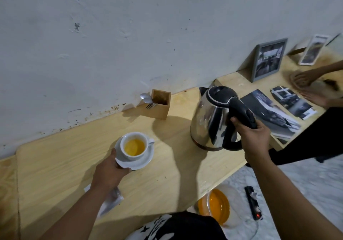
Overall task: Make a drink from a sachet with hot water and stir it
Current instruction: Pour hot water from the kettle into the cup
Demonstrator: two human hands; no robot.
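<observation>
Two hands reach forward: the right hand (254, 137) has its fingers wrapped around the kettle (213, 117) handle, kettle upright on the surface (55, 165). Left hand (109, 171) fingers pinch the saucer (141, 162) rim, under the cup (134, 146) of yellow drink.

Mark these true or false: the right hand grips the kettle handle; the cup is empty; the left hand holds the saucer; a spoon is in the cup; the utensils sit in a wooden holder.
1. The right hand grips the kettle handle. True.
2. The cup is empty. False: it holds yellow liquid.
3. The left hand holds the saucer. True.
4. A spoon is in the cup. False: the spoons are in the holder.
5. The utensils sit in a wooden holder by the wall. True.
</observation>
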